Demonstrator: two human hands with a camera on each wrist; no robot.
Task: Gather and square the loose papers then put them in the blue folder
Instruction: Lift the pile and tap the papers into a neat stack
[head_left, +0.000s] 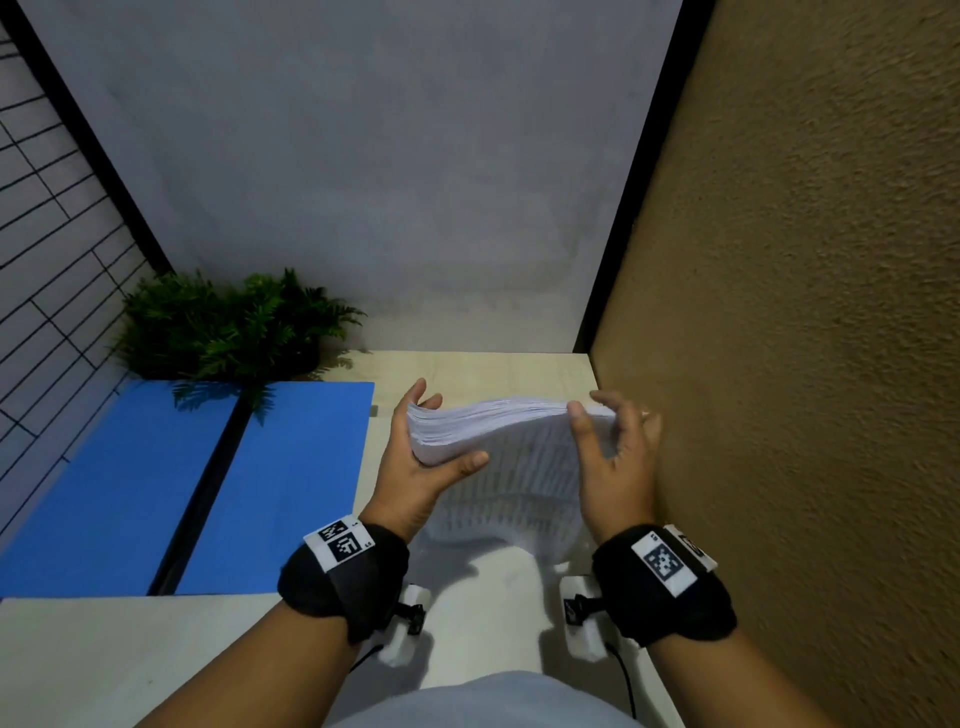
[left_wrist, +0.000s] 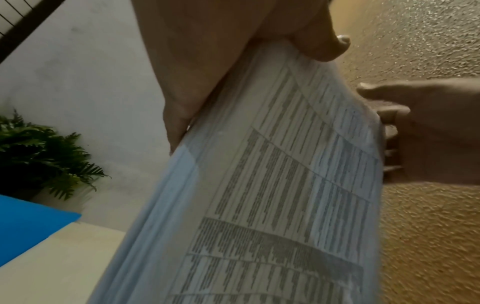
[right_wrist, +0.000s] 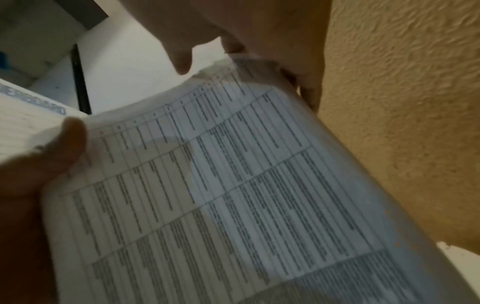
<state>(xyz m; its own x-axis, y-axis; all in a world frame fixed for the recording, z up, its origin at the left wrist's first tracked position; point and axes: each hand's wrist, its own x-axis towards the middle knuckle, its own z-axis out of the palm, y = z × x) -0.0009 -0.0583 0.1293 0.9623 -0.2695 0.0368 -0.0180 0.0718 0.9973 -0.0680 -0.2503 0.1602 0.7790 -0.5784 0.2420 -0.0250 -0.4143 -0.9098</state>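
Both hands clamp the papers: left hand, right hand. Tap edges flush before the blue folder at left.

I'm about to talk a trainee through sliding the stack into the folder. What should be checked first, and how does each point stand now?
1. Paper stack held at both ends: ok, left hand and right hand grip it.
2. Sheet edges squared: not ok, they fan out at the left end.
3. Blue folder lying open: ok.
4. Folder surface free: not ok, plant fronds overhang its far edge.
5. No sheets left on the desk: cannot tell.
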